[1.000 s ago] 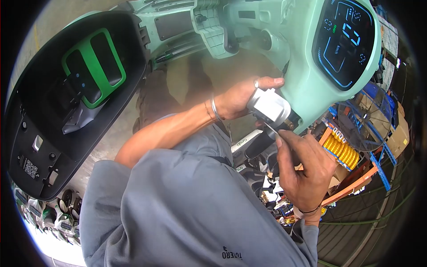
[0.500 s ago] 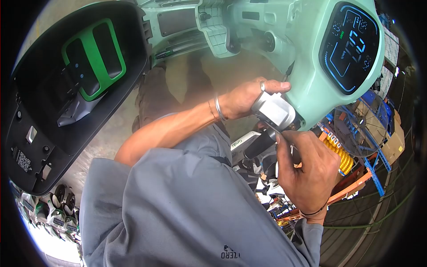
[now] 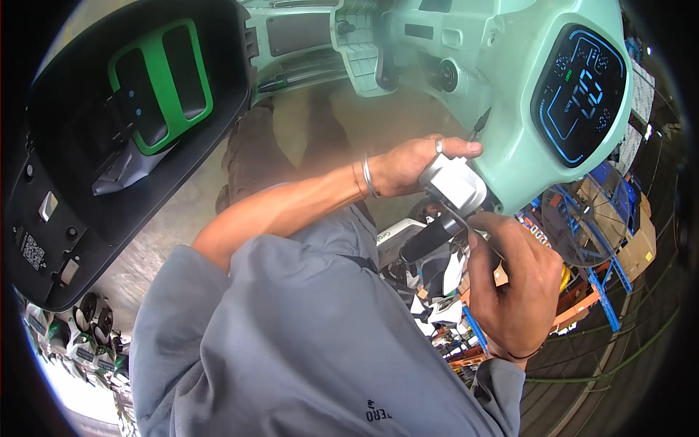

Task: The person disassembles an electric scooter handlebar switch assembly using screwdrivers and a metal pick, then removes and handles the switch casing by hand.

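My left hand [image 3: 408, 169], with a ring on its thumb side and bracelets at the wrist, is closed around a silver-white handlebar housing [image 3: 457, 183]. The housing sits beside the mint-green scooter front, and a black handlebar grip [image 3: 429, 239] sticks out below it. Close by, my right hand [image 3: 515, 280] pinches a thin dark rod [image 3: 461, 221] between thumb and forefinger, against the underside of the housing. I cannot make out the rod's kind or its tip. Above right, the lit dashboard display [image 3: 580, 95] shows a speed reading.
A black scooter panel [image 3: 54, 280] with a green frame [image 3: 169, 87] inside stands at the left. Mint-green bodywork [image 3: 360, 62] spans the top. A fan [image 3: 586, 226], blue shelving [image 3: 606, 302] and cardboard boxes [image 3: 637, 240] are at the right; several scooters [image 3: 91, 342] stand lower left.
The view has shifted slightly. My right hand has turned a little and moved slightly down and right, still pinching the rod; my left hand keeps its hold on the housing.
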{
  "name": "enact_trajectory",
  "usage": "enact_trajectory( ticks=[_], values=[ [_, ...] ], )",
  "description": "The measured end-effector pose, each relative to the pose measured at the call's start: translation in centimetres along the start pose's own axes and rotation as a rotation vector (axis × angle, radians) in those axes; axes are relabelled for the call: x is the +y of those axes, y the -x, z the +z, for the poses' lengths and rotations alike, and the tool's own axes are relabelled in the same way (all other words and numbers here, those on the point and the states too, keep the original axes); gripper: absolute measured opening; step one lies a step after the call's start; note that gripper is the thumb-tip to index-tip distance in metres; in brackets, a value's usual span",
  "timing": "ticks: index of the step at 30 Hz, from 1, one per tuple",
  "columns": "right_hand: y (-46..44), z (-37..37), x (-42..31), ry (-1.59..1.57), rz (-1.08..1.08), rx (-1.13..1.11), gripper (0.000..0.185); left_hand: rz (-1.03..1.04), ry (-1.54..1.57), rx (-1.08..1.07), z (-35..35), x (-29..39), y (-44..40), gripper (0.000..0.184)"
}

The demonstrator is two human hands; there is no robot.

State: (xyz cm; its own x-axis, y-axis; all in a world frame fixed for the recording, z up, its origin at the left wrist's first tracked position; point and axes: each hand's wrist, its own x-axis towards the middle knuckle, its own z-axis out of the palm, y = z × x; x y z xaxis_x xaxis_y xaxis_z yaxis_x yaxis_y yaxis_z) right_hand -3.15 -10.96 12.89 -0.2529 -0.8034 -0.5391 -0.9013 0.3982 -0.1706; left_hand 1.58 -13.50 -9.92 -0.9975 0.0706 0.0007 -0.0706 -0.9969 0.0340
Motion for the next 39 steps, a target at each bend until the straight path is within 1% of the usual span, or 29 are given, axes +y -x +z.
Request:
enact_trajectory(
  ticks=[1, 5, 7, 10, 11, 13, 14, 16, 17, 18, 20, 21, 22, 24, 25, 26, 27, 29, 30, 32, 33, 35, 37, 39],
  values=[
    [0.0, -0.1, 0.0, -0.038, 0.027, 0.008, 0.019, -0.005, 0.023, -0.006, 0.0, 0.0, 0.0, 0.051],
    [0.0, -0.4, 0.2, -0.044, 0.012, 0.066, 0.019, -0.012, 0.037, 0.004, -0.2, -0.2, -0.2, 0.051],
    [0.1, -0.7, 0.0, -0.168, 0.083, 0.026, 0.021, -0.031, 0.032, 0.027, -0.1, -0.2, -0.2, 0.051],
    [-0.1, -1.5, 0.0, -0.248, 0.041, 0.001, 0.025, -0.018, 0.047, 0.042, 0.0, -0.1, -0.1, 0.053],
    [-0.1, -1.7, 0.3, -0.248, 0.038, 0.0, 0.025, -0.016, 0.048, 0.044, 0.0, -0.1, -0.1, 0.053],
    [0.1, -2.4, 1.1, -0.39, 0.019, -0.037, 0.024, 0.035, 0.045, 0.015, 0.0, -0.2, -0.2, 0.054],
    [0.2, -2.6, 1.5, -0.39, 0.017, -0.039, 0.024, 0.037, 0.046, 0.016, -0.1, -0.2, -0.2, 0.054],
    [0.5, -3.1, 2.5, -0.676, 0.115, 0.012, 0.024, 0.026, 0.008, -0.022, -0.3, -0.2, -0.2, 0.055],
    [0.7, -3.7, 3.3, -0.743, 0.115, -0.063, 0.034, 0.028, 0.009, -0.022, -0.3, -0.1, -0.2, 0.055],
    [0.8, -3.6, 3.3, -0.743, 0.115, -0.065, 0.034, 0.019, 0.009, -0.028, -0.3, 0.1, -0.1, 0.055],
    [1.0, -3.0, 3.2, -1.106, 0.231, 0.038, 0.041, 0.01, 0.009, -0.033, -0.2, 0.2, -0.1, 0.055],
    [1.1, -3.2, 3.9, -1.188, 0.191, -0.011, 0.05, 0.006, 0.016, -0.028, -0.2, 0.2, 0.0, 0.054],
    [1.1, -2.9, 4.0, -1.188, 0.191, -0.012, 0.05, 0.003, 0.023, -0.023, -0.1, 0.2, 0.0, 0.053],
    [1.1, -2.1, 4.0, -1.37, 0.156, 0.147, 0.054, 0.004, -0.013, 0.005, 0.3, 0.5, 0.0, 0.054],
    [1.2, -1.5, 4.1, -1.365, 0.109, 0.24, 0.056, 0.009, -0.051, 0.034, 0.4, 0.7, 0.0, 0.056],
    [1.3, -1.3, 4.4, -1.365, 0.109, 0.237, 0.056, 0.01, -0.05, 0.036, 0.2, 0.6, 0.0, 0.056],
    [1.5, -1.3, 4.9, -1.278, 0.093, 0.267, 0.056, 0.016, -0.082, 0.021, 0.0, 0.5, -0.1, 0.055],
    [1.4, -1.2, 5.5, -1.207, 0.026, 0.277, 0.049, 0.024, -0.114, 0.008, -0.4, 0.4, -0.1, 0.055],
    [1.3, -1.2, 5.3, -1.208, 0.026, 0.274, 0.049, 0.021, -0.095, -0.011, -0.4, 0.4, -0.1, 0.055],
    [0.9, -1.0, 4.4, -1.185, 0.064, 0.352, 0.045, 0.019, -0.077, -0.031, -0.5, 0.3, -0.1, 0.054],
    [0.9, -0.6, 4.2, -1.029, 0.052, 0.427, 0.044, 0.019, -0.051, -0.023, -0.5, 0.2, -0.1, 0.054],
    [0.9, -0.1, 4.0, -0.99, 0.05, 0.464, 0.044, 0.02, -0.025, -0.016, -0.6, -0.2, -0.2, 0.053],
    [0.7, 0.1, 4.1, -0.95, 0.046, 0.498, 0.043, 0.008, 0.094, -0.048, -0.7, -0.4, -0.2, 0.049],
    [0.2, 0.4, 4.4, -0.809, -0.054, 0.499, 0.042, 0.001, 0.139, -0.056, -0.7, -0.4, -0.2, 0.046]
  ],
)
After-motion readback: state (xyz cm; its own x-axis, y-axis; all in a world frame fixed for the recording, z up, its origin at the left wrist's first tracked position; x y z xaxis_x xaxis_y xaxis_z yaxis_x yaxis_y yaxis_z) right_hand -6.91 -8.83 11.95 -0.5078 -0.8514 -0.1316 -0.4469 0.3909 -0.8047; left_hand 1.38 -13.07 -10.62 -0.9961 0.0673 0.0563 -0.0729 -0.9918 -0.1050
